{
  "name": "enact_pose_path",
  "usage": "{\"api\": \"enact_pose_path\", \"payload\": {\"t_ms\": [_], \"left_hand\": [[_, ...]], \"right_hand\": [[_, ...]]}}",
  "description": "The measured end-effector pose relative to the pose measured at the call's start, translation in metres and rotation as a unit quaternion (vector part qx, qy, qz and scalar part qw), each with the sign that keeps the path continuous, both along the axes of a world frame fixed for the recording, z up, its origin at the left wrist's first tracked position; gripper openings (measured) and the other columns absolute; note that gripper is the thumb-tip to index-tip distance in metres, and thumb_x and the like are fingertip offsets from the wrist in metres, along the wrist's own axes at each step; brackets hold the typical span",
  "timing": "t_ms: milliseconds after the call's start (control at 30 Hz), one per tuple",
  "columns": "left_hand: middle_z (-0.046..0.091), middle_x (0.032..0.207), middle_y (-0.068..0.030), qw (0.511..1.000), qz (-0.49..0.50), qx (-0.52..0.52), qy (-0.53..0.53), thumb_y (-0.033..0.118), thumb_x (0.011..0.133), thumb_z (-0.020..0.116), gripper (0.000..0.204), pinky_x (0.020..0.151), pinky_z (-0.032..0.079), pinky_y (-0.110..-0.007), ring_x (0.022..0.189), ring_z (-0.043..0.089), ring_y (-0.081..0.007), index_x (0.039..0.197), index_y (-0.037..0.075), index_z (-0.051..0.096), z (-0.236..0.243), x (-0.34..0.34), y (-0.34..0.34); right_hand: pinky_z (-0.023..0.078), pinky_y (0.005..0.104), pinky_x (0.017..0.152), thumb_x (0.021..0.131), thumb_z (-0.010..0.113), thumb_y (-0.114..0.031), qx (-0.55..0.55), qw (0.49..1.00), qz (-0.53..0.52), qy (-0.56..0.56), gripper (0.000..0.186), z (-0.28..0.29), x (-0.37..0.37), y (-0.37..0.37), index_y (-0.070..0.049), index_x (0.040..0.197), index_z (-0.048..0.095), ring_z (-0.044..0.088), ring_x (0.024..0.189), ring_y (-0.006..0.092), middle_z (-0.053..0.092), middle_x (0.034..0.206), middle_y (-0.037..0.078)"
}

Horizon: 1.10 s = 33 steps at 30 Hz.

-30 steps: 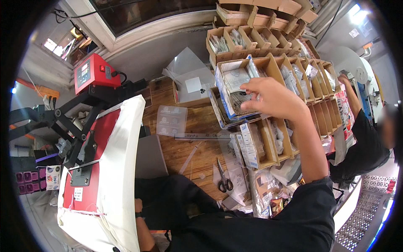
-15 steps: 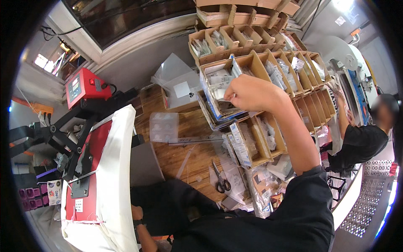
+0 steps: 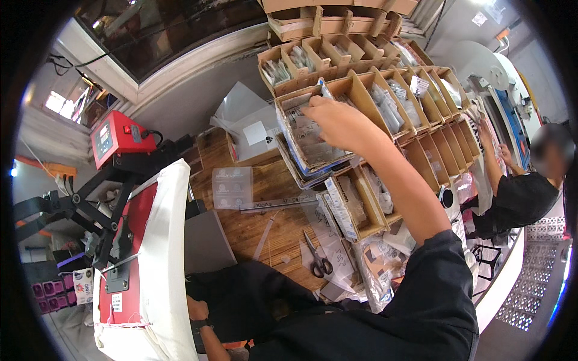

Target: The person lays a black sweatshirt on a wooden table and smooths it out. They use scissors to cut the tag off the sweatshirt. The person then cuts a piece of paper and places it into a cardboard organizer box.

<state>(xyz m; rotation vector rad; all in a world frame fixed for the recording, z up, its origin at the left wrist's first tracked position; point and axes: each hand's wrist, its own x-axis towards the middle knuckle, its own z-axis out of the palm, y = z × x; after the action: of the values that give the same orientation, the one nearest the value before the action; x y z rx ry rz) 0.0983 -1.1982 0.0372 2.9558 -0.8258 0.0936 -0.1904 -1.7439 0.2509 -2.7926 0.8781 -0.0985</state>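
My right hand (image 3: 332,120) reaches into a cardboard bin (image 3: 288,133) of the sorting rack. Its fingers are bent and closed together at the bin's far left part, among clear plastic and printed pieces (image 3: 310,139). What they pinch is hidden under the hand. My left hand (image 3: 197,309), with a dark band at the wrist, rests low at the left, beside the white-covered pad of the red heat press (image 3: 171,240). Its fingers are mostly hidden by the pad edge and black cloth.
More cardboard bins (image 3: 415,117) hold plastic packets. Scissors (image 3: 318,256) with black handles lie on the wooden table (image 3: 259,231), near a clear printed sheet (image 3: 233,188) and a ruler (image 3: 271,206). A co-worker in black (image 3: 512,201) stands at the right.
My right hand has moved up and left within the bin, and the whitish piece at its fingers no longer shows. The left hand stays low by the press. The view has shifted slightly.
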Motion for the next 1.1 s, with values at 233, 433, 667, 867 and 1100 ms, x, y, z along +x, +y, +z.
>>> {"api": "enact_pose_path", "payload": {"t_ms": [233, 433, 667, 867, 1100], "left_hand": [[0.048, 0.112, -0.0215, 1.000, -0.015, 0.002, -0.012, -0.015, 0.060, 0.057, 0.083, 0.095, 0.042, -0.049, 0.106, 0.050, -0.0452, 0.137, 0.012, 0.041, -0.010, 0.006, 0.008], [0.048, 0.113, -0.0218, 1.000, -0.016, 0.001, -0.012, -0.015, 0.061, 0.058, 0.083, 0.095, 0.042, -0.049, 0.106, 0.051, -0.0445, 0.137, 0.012, 0.041, -0.007, 0.007, 0.004], [0.048, 0.115, -0.0214, 1.000, 0.013, 0.013, 0.012, -0.017, 0.059, 0.060, 0.086, 0.097, 0.042, -0.049, 0.109, 0.050, -0.0433, 0.137, 0.014, 0.041, -0.009, 0.008, 0.005], [0.048, 0.116, -0.0210, 1.000, 0.015, 0.019, 0.011, -0.017, 0.060, 0.060, 0.086, 0.097, 0.042, -0.049, 0.109, 0.050, -0.0431, 0.137, 0.013, 0.040, -0.003, 0.003, 0.002], [0.047, 0.115, -0.0203, 1.000, 0.023, 0.019, 0.007, -0.017, 0.060, 0.062, 0.085, 0.096, 0.042, -0.051, 0.110, 0.050, -0.0436, 0.136, 0.014, 0.040, -0.008, 0.005, 0.007]], "right_hand": [[0.047, 0.0418, 0.098, 0.080, 0.066, -0.001, 0.037, 0.998, 0.003, -0.047, 0.034, 0.002, -0.014, -0.005, 0.005, 0.113, 0.065, 0.059, 0.108, 0.0385, 0.061, 0.118, 0.019], [0.049, 0.0422, 0.094, 0.081, 0.066, -0.004, 0.046, 0.992, 0.016, -0.115, 0.024, 0.004, -0.013, 0.002, 0.005, 0.104, 0.066, 0.061, 0.104, 0.0359, 0.062, 0.109, 0.017], [0.053, 0.0445, 0.083, 0.078, 0.071, -0.009, -0.084, 0.996, 0.001, 0.020, 0.016, -0.007, -0.002, 0.024, 0.000, 0.089, 0.064, 0.063, 0.094, 0.0357, 0.063, 0.096, 0.016], [0.051, 0.0440, 0.075, 0.080, 0.069, -0.011, -0.036, 0.998, 0.007, -0.057, 0.012, 0.010, -0.014, 0.031, -0.005, 0.089, 0.063, 0.063, 0.090, 0.0344, 0.063, 0.091, 0.012], [0.052, 0.0403, 0.070, 0.081, 0.065, -0.009, -0.033, 0.991, 0.027, -0.130, 0.005, 0.025, -0.046, 0.067, -0.006, 0.082, 0.062, 0.062, 0.083, 0.0294, 0.061, 0.087, 0.007]]}}
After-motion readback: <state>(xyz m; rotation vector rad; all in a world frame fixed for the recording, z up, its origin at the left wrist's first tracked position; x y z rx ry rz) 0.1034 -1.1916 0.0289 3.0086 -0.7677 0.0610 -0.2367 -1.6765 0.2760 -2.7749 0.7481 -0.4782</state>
